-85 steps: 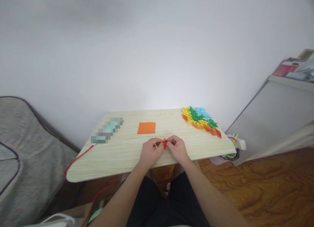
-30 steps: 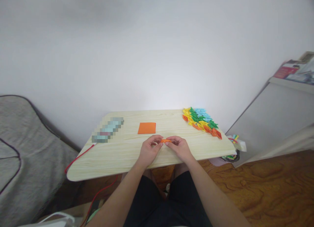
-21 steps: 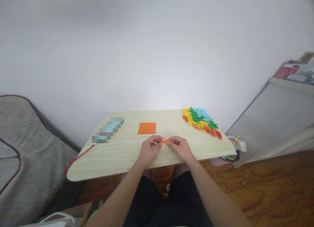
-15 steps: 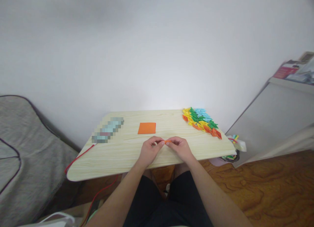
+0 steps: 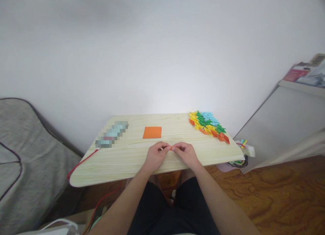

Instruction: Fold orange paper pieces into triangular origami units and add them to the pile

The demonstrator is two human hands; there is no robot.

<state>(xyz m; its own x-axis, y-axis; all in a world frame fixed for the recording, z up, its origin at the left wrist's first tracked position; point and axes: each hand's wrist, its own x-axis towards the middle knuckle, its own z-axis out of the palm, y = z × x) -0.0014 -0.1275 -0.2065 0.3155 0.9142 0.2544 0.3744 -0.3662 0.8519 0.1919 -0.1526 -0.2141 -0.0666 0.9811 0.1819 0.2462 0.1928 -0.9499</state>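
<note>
Near the front edge of the pale wooden table, my left hand and my right hand meet and pinch a small piece of folded orange paper between thumbs and fingertips. The fingers cover most of it, so its folds cannot be made out. Just beyond my hands lies a flat stack of square orange paper. Toward the table's right end sit several folded paper pieces in rows of yellow, green, light blue and orange.
A blurred-out phone-like object lies at the left, with a red cable running off the table edge. A white wall stands behind. Right of the table are a bin and a pale cabinet; a grey-covered seat is at left.
My fingertips have drawn slightly closer together, and less of the orange paper shows between them. The other things on the table have stayed put.
</note>
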